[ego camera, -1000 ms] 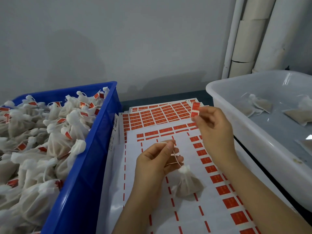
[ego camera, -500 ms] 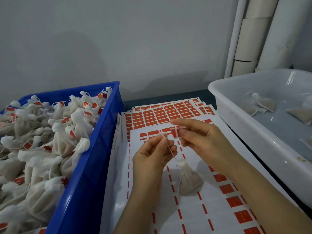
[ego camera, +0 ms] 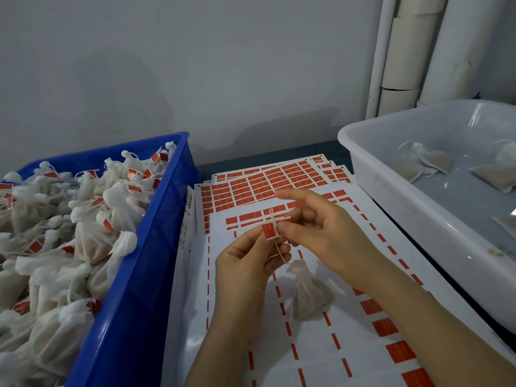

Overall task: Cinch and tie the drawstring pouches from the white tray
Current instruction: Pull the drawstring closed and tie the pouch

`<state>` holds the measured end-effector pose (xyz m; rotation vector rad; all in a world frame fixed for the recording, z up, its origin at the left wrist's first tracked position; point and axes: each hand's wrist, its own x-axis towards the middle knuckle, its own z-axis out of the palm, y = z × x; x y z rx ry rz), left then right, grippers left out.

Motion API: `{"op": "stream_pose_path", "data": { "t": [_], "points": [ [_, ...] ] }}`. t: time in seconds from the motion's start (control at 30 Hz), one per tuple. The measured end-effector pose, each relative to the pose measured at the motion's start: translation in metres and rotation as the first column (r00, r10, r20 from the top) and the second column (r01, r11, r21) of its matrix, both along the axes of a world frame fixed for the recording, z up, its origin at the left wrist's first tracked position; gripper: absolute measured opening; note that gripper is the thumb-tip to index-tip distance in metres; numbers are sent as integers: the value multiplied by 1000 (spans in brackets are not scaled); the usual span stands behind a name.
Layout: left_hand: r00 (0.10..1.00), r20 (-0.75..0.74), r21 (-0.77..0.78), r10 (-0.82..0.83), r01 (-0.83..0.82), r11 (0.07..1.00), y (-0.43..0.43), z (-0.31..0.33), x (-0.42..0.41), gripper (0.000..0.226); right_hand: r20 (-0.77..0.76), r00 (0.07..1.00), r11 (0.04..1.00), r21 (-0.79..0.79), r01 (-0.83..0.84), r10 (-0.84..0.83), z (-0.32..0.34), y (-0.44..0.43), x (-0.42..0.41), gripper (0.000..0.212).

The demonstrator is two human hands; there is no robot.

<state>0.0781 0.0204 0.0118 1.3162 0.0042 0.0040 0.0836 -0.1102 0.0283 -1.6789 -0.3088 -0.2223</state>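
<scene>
Since a second ago the right hand (ego camera: 321,233) has come in from the far sheets to meet the left hand (ego camera: 245,266), and the red label (ego camera: 270,231) it carried now sits on the drawstring (ego camera: 280,254) between both sets of fingertips; the left thumb and forefinger pinch the label's near corner, palm turned up, the other fingers loosely curled beneath; the right thumb and middle finger pinch its opposite edge, while the right forefinger points out straight above them; the drawstring runs down from the pinch past the left fingers to the pouch (ego camera: 310,294), neck gathered, which sits just below the right palm with its base on the sticker sheet (ego camera: 321,358); left of the left knuckles stands the blue bin (ego camera: 134,275); right of the right forearm, the white tray (ego camera: 391,191).
</scene>
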Motion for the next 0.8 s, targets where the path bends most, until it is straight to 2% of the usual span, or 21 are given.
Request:
{"op": "stream_pose_path", "data": {
  "t": [0.13,0.23,0.33,0.43,0.5,0.6,0.8],
  "points": [
    [999,38,35,-1,0,999,0,-1,1,35,4,1000,1000,-12,15,-15,-1,0,1,36],
    [997,77,74,-6,0,997,1,-2,1,19,5,999,998,-46,44,-44,-3,0,2,35],
    [989,140,178,-51,25,984,1,-5,1,34,7,996,994,-69,89,-88,-5,-1,4,32],
    [980,191,298,-55,-5,955,-4,-2,-4,13,5,994,992,-68,105,-105,-6,-2,5,29],
    [975,224,312,-16,-56,948,-4,-3,-5,19,10,995,992,-85,97,-97,-7,-2,5,23],
    [975,222,313,26,-96,945,-2,-4,-4,15,30,993,982,-149,118,-115,-8,0,3,14],
    [980,198,330,9,-75,941,-3,-4,-3,10,78,978,954,-217,208,-195,-8,-3,6,14]
  ]
}}
